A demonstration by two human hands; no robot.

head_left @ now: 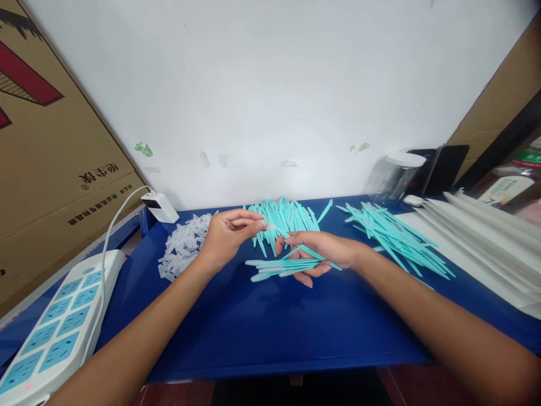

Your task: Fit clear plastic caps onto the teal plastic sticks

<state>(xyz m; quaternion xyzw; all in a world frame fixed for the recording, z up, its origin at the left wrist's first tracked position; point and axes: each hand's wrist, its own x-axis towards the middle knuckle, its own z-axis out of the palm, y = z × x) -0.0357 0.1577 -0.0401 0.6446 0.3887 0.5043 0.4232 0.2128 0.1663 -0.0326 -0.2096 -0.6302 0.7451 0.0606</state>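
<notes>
My left hand [230, 234] is closed in a pinch on a small translucent cap [267, 226], which sits at the tip of a slim turquoise eyebrow razor [279, 232]. The other end of that razor is held between the thumb and finger of my right hand [319, 251]. Several more razors with pale capped tips [270, 269] lie across the curled lower fingers of the right hand, pointing left. Just behind both hands spreads a pile of turquoise razors [287, 214]. Beside my left wrist is a heap of loose translucent caps [181, 245].
A second pile of razors [397, 237] lies on the blue table [262, 332] at right, beside stacked white sheets [477, 248]. A lidded clear jar [395, 177] stands behind. At left are a power strip [63, 321], a white plugged-in device [160, 207] and a large cardboard box [54, 146].
</notes>
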